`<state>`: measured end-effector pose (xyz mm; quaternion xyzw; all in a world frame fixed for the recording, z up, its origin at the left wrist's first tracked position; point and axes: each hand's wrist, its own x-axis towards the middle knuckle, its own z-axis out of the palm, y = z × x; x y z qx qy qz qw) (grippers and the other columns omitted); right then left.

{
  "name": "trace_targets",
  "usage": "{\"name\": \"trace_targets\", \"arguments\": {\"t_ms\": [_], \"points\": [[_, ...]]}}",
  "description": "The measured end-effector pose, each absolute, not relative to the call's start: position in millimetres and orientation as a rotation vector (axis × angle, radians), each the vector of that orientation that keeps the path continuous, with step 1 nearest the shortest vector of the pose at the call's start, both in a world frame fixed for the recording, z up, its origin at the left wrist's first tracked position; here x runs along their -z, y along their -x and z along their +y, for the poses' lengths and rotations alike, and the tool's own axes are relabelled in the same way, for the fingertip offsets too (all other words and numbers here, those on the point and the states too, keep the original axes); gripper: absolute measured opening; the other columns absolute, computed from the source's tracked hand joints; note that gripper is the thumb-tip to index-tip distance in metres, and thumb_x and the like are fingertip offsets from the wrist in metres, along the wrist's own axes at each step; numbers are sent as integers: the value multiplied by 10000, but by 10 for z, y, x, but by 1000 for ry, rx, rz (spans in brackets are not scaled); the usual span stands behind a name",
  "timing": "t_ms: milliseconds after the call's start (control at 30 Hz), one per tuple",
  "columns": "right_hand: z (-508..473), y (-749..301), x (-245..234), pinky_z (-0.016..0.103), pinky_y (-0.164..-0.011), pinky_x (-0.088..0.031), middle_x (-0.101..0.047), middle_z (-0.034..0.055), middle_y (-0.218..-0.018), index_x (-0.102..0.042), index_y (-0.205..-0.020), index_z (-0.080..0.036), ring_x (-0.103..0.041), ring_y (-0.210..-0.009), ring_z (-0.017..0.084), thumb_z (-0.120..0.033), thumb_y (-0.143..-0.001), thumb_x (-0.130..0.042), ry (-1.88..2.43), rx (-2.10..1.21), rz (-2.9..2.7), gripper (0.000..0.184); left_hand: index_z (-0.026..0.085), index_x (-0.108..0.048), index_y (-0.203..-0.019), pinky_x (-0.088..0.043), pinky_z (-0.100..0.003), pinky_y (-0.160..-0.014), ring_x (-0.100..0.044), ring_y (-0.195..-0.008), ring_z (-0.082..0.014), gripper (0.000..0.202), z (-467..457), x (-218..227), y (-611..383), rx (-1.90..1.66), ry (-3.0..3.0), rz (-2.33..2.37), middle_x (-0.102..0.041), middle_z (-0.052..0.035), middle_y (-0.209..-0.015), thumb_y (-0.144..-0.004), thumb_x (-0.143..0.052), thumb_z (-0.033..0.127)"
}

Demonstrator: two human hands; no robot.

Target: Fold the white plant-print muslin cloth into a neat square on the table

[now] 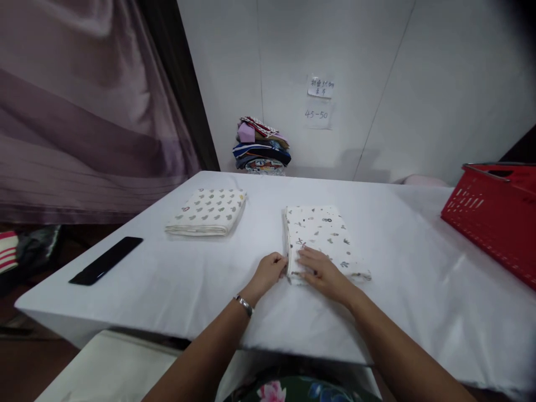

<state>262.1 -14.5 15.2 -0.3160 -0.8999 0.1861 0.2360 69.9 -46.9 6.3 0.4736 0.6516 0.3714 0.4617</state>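
Note:
A white folded cloth point(320, 231) with small scattered prints lies on the white-covered table in front of me. At its near left corner, my left hand point(270, 271), with a silver bracelet at the wrist, is closed with its fingertips on the cloth's edge. My right hand point(322, 273) rests on top of the cloth near its front edge, fingers stretched out. Loose layers show along the cloth's near side. To the left sits a second folded cloth point(209, 211), white with rows of grey-green prints, touched by neither hand.
A black phone-like slab point(106, 261) lies near the table's left edge. A pile of folded fabrics point(262, 148) stands at the back by the wall. On the right is a red plastic basket point(494, 218). Handwritten papers point(319, 114) hang on the wall; a mauve curtain point(84, 111) hangs left.

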Motion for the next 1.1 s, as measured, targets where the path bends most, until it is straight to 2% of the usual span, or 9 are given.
{"name": "trace_targets", "arguments": {"t_ms": [167, 333, 533, 733, 900, 1100], "points": [[-272, -2635, -84, 453, -1010, -327, -469, 112, -1334, -574, -1173, -213, -355, -1271, 278, -247, -808, -557, 877, -296, -2576, 367, 193, -536, -697, -373, -188, -495, -495, -480, -86, 122, -595, -13, -722, -901, -1262, 1648, -511, 57, -494, -783, -461, 234], [-237, -2682, -38, 432, -939, -382, -507, 130, -1270, -548, -1192, -207, -459, -1152, 255, -214, -846, -467, 871, -232, -2578, 356, 188, -561, -724, -389, -187, -518, -507, -495, -83, 110, -624, -46, -762, -930, -1245, 1607, -527, 50, -522, -781, -467, 192], [-252, -2709, -24, 413, -921, -393, -535, 131, -1243, -545, -1210, -164, -464, -1132, 248, -70, -807, -383, 905, -93, -2607, 444, 181, -571, -727, -398, -195, -531, -513, -504, -87, 106, -661, -85, -773, -939, -1227, 1610, -542, 41, -531, -773, -476, 176], [-173, -2853, -56, 418, -955, -379, -603, 60, -1199, -600, -1154, -226, -516, -1111, 217, -86, -831, -372, 910, -63, -2569, 419, 177, -570, -746, -399, -190, -512, -511, -503, -83, 81, -712, -58, -785, -924, -1250, 1545, -549, 34, -566, -765, -511, 228], [-178, -2889, 101, 406, -858, -462, -640, 80, -1136, -609, -1133, -203, -572, -1038, 216, -87, -818, -388, 706, 6, -2536, 402, 177, -566, -747, -407, -196, -522, -531, -542, -97, 107, -693, -60, -802, -973, -1232, 1578, -587, 19, -613, -756, -516, 271], [-214, -2840, 157, 389, -827, -488, -646, 88, -1114, -585, -1153, -205, -586, -1017, 203, -44, -791, -400, 640, 43, -2413, 438, 190, -583, -769, -423, -231, -584, -571, -611, -132, 245, -621, -37, -835, -956, -1357, 1668, -630, 3, -672, -781, -497, 418]]}}
